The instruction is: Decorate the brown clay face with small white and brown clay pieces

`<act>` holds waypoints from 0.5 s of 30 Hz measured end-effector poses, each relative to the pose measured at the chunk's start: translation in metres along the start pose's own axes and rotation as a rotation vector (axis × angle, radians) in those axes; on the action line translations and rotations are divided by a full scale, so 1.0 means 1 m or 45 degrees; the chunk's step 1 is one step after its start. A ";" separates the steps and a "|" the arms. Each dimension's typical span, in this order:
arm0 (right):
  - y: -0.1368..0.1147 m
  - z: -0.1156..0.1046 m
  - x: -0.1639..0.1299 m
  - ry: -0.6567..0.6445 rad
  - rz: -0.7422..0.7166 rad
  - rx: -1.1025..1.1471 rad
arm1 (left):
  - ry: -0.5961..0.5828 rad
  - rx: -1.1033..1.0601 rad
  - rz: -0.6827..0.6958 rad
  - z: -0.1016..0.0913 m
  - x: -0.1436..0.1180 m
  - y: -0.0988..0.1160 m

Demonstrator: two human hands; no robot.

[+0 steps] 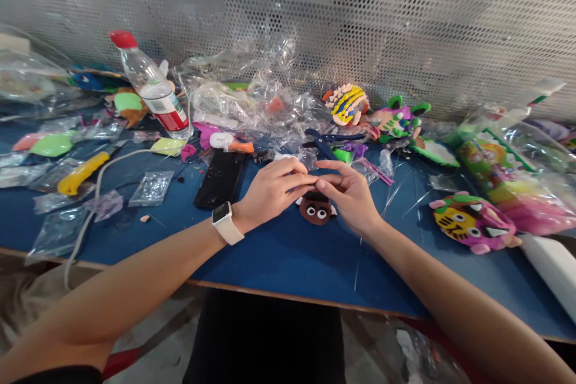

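Both hands [310,189] meet over brown figure [316,210] (label-free)

A small brown clay figure [316,210] lies flat on the blue table [288,264], near its front edge at the centre. It is rounded, dark brown, with 2 white eyes with black pupils facing up and pale bits at its 3 and 9 o'clock sides. Its 12 o'clock edge is hidden under fingertips.
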State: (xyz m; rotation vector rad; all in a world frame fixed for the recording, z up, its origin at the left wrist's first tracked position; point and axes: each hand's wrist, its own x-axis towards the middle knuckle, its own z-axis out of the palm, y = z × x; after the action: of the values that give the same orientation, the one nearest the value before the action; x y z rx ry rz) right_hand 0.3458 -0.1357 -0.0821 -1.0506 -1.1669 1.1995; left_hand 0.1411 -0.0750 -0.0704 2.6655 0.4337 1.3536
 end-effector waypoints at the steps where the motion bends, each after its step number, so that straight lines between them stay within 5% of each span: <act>1: 0.000 -0.001 0.000 0.012 -0.004 -0.003 | 0.011 -0.005 -0.006 0.000 0.000 0.000; 15: 0.006 0.001 0.004 0.017 -0.119 0.094 | 0.067 0.005 -0.109 -0.005 0.002 0.002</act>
State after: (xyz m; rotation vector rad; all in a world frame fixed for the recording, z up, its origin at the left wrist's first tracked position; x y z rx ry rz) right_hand 0.3442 -0.1312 -0.0880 -0.9373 -1.1406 1.1520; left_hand 0.1389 -0.0765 -0.0654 2.5869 0.5497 1.4020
